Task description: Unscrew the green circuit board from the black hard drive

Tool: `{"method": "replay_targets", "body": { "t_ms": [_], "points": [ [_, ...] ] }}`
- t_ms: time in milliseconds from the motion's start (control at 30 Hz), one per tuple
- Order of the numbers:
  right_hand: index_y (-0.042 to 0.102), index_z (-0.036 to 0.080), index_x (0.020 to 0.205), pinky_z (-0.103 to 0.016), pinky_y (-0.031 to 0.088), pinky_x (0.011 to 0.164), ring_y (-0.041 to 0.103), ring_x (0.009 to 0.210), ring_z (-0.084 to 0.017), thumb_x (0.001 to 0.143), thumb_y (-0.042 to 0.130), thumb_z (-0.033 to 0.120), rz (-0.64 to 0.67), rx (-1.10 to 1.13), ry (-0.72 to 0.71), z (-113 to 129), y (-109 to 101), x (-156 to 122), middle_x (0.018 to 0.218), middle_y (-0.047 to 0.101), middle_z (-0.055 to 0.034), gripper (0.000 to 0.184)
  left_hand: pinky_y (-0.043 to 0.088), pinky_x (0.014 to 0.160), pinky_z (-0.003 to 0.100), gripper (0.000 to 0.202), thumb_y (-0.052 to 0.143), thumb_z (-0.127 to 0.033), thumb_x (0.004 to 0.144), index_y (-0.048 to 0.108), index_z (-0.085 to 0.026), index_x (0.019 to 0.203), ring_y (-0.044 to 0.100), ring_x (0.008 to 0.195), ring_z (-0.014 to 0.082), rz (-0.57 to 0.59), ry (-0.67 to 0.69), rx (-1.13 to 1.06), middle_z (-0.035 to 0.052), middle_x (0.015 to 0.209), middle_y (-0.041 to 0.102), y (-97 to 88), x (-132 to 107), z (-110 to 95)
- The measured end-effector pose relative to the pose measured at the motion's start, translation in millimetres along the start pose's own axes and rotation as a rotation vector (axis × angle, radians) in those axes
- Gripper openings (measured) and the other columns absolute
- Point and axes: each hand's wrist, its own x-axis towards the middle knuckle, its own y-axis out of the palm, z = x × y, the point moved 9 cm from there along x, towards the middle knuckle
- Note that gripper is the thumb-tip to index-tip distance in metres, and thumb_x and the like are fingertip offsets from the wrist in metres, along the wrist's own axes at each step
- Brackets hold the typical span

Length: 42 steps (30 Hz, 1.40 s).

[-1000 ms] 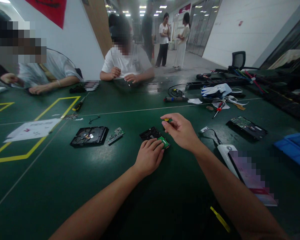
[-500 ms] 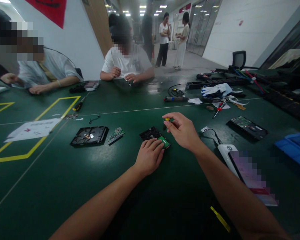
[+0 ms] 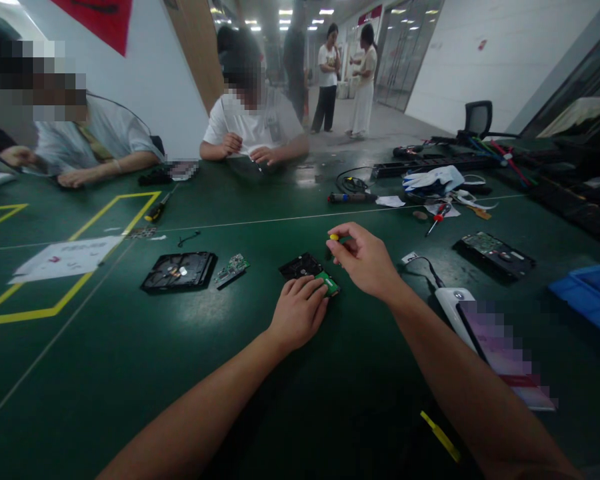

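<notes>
A small black hard drive (image 3: 299,266) with a green circuit board (image 3: 329,283) lies in front of me. My left hand (image 3: 300,312) holds it down, fingers bent over the board's near side and hiding part of it. Just above the drive's right edge, my right hand (image 3: 363,260) pinches an upright screwdriver (image 3: 334,237) by its yellow-topped handle. The fingers cover most of the tool, and I cannot make out whether its tip touches a screw. To the left are a detached circuit board (image 3: 233,270) and a larger black hard drive (image 3: 180,272).
On the right are another hard drive (image 3: 495,255), a blue tray (image 3: 587,300) and a white device with a cable (image 3: 455,300). Farther back lie a red-handled screwdriver (image 3: 440,217), gloves (image 3: 434,181) and a pen-like driver (image 3: 353,198). Two co-workers sit across the table.
My right fingers have shifted slightly around the screwdriver's top, with the hand barely moved. My left hand and the hard drive have stayed in place.
</notes>
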Motion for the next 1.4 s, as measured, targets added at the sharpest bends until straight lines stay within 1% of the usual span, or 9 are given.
{"method": "replay_targets", "body": {
  "t_ms": [133, 367, 533, 667, 867, 1000, 1200, 1267, 1400],
  "points": [
    [0.064, 0.025, 0.112, -0.036, 0.056, 0.07, 0.068, 0.081, -0.02, 0.096, 0.065, 0.043, 0.003, -0.013, -0.01, 2.6, 0.5, -0.5, 0.1, 0.07, -0.0062, 0.024, 0.044, 0.108, 0.053, 0.036, 0.046, -0.033, 0.105, 0.065, -0.023, 0.134, 0.056, 0.131, 0.0308, 0.001, 0.004, 0.004, 0.0082, 0.138, 0.068, 0.2, 0.0, -0.2],
    [0.061, 0.023, 0.116, -0.032, 0.057, 0.064, 0.07, 0.07, -0.017, 0.097, 0.063, 0.044, 0.027, 0.119, 0.057, -4.8, 7.2, -0.7, 0.093, 0.07, -0.0032, 0.029, 0.044, 0.107, 0.052, 0.035, 0.047, -0.032, 0.105, 0.065, -0.023, 0.134, 0.056, 0.131, 0.0305, -0.009, 0.013, -0.006, 0.0082, 0.138, 0.068, -0.5, -0.6, -0.6],
    [0.062, 0.022, 0.113, -0.032, 0.059, 0.064, 0.071, 0.072, -0.016, 0.094, 0.066, 0.041, 0.024, 0.153, 0.045, -3.9, 6.7, -0.2, 0.102, 0.071, -0.0045, 0.027, 0.044, 0.107, 0.052, 0.035, 0.047, -0.032, 0.105, 0.065, -0.023, 0.134, 0.056, 0.131, 0.0308, -0.009, 0.009, -0.005, 0.0078, 0.138, 0.068, -0.9, -0.4, -0.9],
    [0.064, 0.024, 0.111, -0.031, 0.058, 0.064, 0.071, 0.07, -0.015, 0.095, 0.066, 0.041, 0.032, 0.161, 0.02, -1.3, 5.9, 0.2, 0.101, 0.071, -0.0027, 0.024, 0.044, 0.107, 0.053, 0.035, 0.048, -0.032, 0.104, 0.065, -0.024, 0.133, 0.056, 0.132, 0.0307, -0.015, 0.01, -0.006, 0.008, 0.138, 0.068, -0.8, -0.2, -0.5],
    [0.063, 0.024, 0.114, -0.031, 0.058, 0.065, 0.07, 0.072, -0.015, 0.095, 0.067, 0.045, 0.015, 0.178, 0.047, -7.8, 6.1, 1.1, 0.103, 0.071, -0.0031, 0.029, 0.044, 0.108, 0.053, 0.036, 0.047, -0.032, 0.105, 0.065, -0.023, 0.134, 0.056, 0.132, 0.0304, -0.006, 0.007, -0.002, 0.0077, 0.138, 0.068, -0.5, -0.1, -0.2],
    [0.065, 0.025, 0.113, -0.03, 0.055, 0.062, 0.068, 0.072, -0.015, 0.095, 0.067, 0.045, 0.037, 0.137, 0.043, -6.2, 6.0, 1.3, 0.103, 0.071, -0.0029, 0.027, 0.045, 0.106, 0.053, 0.036, 0.047, -0.032, 0.105, 0.064, -0.023, 0.135, 0.056, 0.131, 0.0305, 0.004, 0.007, -0.005, 0.0079, 0.138, 0.068, -0.8, 0.3, -0.7],
    [0.061, 0.027, 0.127, -0.029, 0.053, 0.057, 0.067, 0.067, -0.013, 0.1, 0.058, 0.039, 0.062, 0.161, 0.029, -3.4, 6.7, 1.8, 0.121, 0.069, -0.0055, 0.029, 0.044, 0.108, 0.052, 0.036, 0.046, -0.033, 0.105, 0.064, -0.023, 0.135, 0.055, 0.131, 0.0303, 0.002, 0.003, -0.001, 0.0068, 0.139, 0.067, -0.4, -0.2, -0.2],
    [0.061, 0.026, 0.124, -0.03, 0.055, 0.06, 0.069, 0.069, -0.014, 0.1, 0.058, 0.04, 0.058, 0.189, 0.028, -3.6, 8.1, 1.8, 0.119, 0.07, -0.0059, 0.028, 0.043, 0.109, 0.052, 0.036, 0.047, -0.033, 0.105, 0.064, -0.023, 0.135, 0.055, 0.132, 0.03, -0.001, 0.004, -0.002, 0.0065, 0.139, 0.067, -0.4, -0.5, -0.2],
    [0.065, 0.025, 0.119, -0.031, 0.056, 0.066, 0.069, 0.072, -0.015, 0.102, 0.056, 0.045, 0.065, 0.179, 0.029, -3.9, 10.9, 1.6, 0.106, 0.072, -0.0043, 0.028, 0.043, 0.109, 0.052, 0.036, 0.046, -0.033, 0.105, 0.065, -0.023, 0.134, 0.055, 0.132, 0.0302, -0.008, 0.004, -0.004, 0.0069, 0.139, 0.067, -0.7, -0.8, -0.3]
  ]
}}
